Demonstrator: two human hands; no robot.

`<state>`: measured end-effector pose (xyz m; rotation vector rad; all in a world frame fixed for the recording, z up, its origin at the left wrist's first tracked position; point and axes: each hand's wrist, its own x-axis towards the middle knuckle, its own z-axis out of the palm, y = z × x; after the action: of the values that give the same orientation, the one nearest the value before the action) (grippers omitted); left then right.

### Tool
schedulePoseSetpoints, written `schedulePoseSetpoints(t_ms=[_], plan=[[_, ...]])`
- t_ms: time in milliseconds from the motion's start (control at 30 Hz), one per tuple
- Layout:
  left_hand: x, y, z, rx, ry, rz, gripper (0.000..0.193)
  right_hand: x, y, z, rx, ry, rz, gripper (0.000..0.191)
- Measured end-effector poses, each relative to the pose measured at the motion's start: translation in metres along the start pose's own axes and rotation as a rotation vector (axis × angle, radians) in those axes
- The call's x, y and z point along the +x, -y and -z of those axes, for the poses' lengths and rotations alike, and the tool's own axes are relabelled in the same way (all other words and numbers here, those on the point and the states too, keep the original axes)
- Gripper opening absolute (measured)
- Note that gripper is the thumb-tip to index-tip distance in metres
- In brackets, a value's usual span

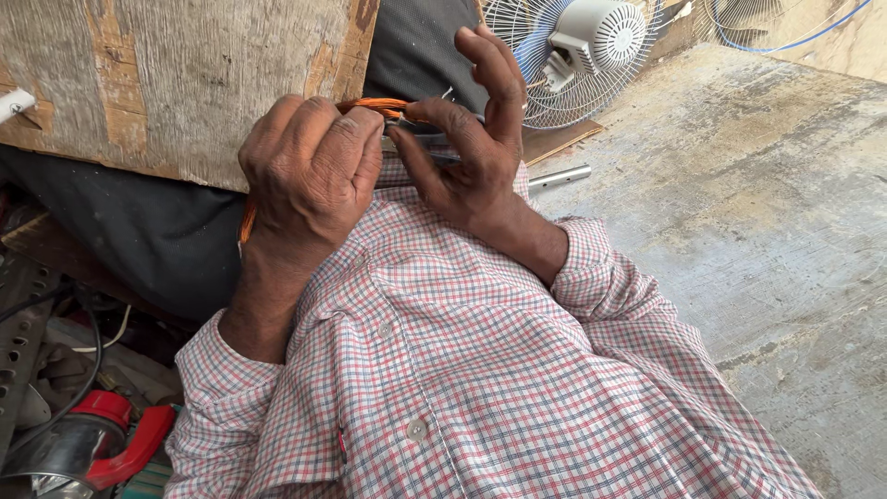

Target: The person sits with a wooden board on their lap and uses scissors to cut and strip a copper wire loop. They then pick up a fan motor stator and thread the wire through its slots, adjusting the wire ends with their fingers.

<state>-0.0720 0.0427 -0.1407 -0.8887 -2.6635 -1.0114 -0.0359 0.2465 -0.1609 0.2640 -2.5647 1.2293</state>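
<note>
Fingers (346,148) of your left hand (309,176) are curled tight into a fist around a bundle of copper wire (374,106), whose orange strands show above the knuckles and again below the hand near the wrist. Your right hand (471,152) meets it just beside, thumb and forefinger pinched on the same wire at its upper end, with the other fingers lifted and spread; a bit of grey metal shows under them, but you cannot tell what it is. Both hands sit above your checked shirt (480,370), red, white and blue, which fills the near part of the view. To your left, low down, lies a jumble of black cables and a red and silver tool (97,439). Beyond the hands stands a worn wooden board (176,83) over dark cloth. To the right stretches a rough concrete floor (767,212), with a short metal tube (559,177) lying on it. Farthest off stands a white fan (577,51) with a wire guard.
</note>
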Motion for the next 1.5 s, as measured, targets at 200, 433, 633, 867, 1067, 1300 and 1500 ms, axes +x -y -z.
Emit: schedulePoseSetpoints(t_ms=[200,433,633,867,1067,1300,1500], plan=[[0.001,0.000,0.000,0.032,0.021,-0.024,0.013,-0.006,-0.004,0.004,0.149,0.055,-0.124,0.028],[0.000,-0.005,-0.001,0.065,0.030,-0.046,0.014,-0.011,-0.005,0.006,0.271,0.079,-0.189,0.023],[0.000,-0.007,-0.006,0.136,-0.005,-0.081,0.010,-0.013,-0.007,0.008,0.279,0.075,-0.201,0.022],[-0.001,-0.011,-0.005,0.156,0.036,-0.078,0.007,-0.014,-0.007,0.010,0.253,0.101,-0.187,0.022],[0.002,-0.011,-0.001,0.132,0.073,-0.081,0.009,-0.013,-0.007,0.010,0.255,0.106,-0.161,0.023],[0.003,-0.012,-0.001,0.110,0.105,-0.059,0.006,-0.015,-0.008,0.011,0.255,0.094,-0.149,0.025],[0.006,-0.010,-0.006,0.066,0.117,-0.068,0.005,-0.017,-0.009,0.013,0.260,0.106,-0.168,0.023]])
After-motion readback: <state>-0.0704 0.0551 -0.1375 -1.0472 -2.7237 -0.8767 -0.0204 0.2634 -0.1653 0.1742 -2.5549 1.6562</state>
